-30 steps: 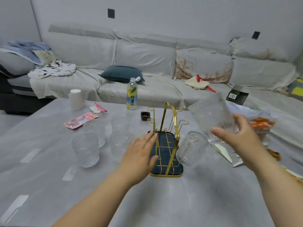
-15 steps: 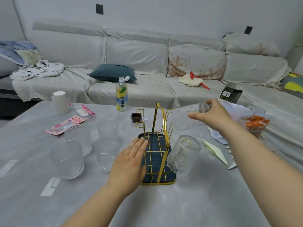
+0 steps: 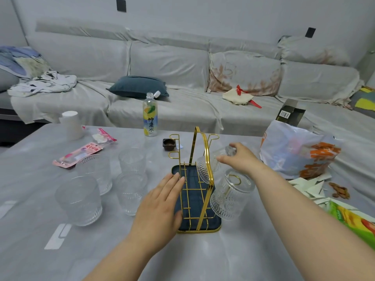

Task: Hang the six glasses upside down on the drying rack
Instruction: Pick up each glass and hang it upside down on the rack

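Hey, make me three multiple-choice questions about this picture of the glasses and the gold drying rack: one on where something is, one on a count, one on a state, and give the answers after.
1. Where is the left hand?
A. flat against the left edge of the drying rack
B. on the drink bottle
C. inside a glass

2. How many glasses stand upright on the table, left of the rack?
A. two
B. four
C. six

3. What state is the glass in the right hand?
A. upright and full
B. tipped over, its mouth going onto a rack prong
C. lying on the sofa

Answers:
1 A, the palm and fingers lie along the tray's left rim.
2 B, four clear glasses stand grouped there.
3 B, the held glass is tilted against the gold frame, beside the hung glass.
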Tool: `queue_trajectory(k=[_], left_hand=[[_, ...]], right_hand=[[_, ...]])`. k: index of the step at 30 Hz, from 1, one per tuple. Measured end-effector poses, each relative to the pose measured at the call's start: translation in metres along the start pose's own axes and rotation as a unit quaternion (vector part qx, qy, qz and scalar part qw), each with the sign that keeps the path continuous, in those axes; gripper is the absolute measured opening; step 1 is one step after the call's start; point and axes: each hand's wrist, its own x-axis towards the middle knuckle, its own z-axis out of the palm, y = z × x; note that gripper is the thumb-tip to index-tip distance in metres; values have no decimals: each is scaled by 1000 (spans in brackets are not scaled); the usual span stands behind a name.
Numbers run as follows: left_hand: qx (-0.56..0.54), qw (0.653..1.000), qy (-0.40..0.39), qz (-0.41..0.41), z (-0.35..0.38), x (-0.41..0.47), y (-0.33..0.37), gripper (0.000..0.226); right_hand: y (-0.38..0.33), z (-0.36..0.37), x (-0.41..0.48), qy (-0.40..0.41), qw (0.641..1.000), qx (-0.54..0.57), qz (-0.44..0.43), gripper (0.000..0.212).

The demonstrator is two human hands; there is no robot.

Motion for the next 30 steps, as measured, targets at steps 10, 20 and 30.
queue_trajectory(k=[10, 20, 30], left_hand=[[-10, 1000, 2, 6, 0, -2, 3, 91], [-103, 993, 23, -54, -7, -43, -8, 55], [-28, 983, 5, -181, -7, -139, -89, 46]], right_hand=[[-1, 5, -4, -5, 999, -47, -18, 67], [-7, 4, -87, 162, 975, 49, -141, 24], [-12, 106, -154, -108, 971, 139, -163, 36]])
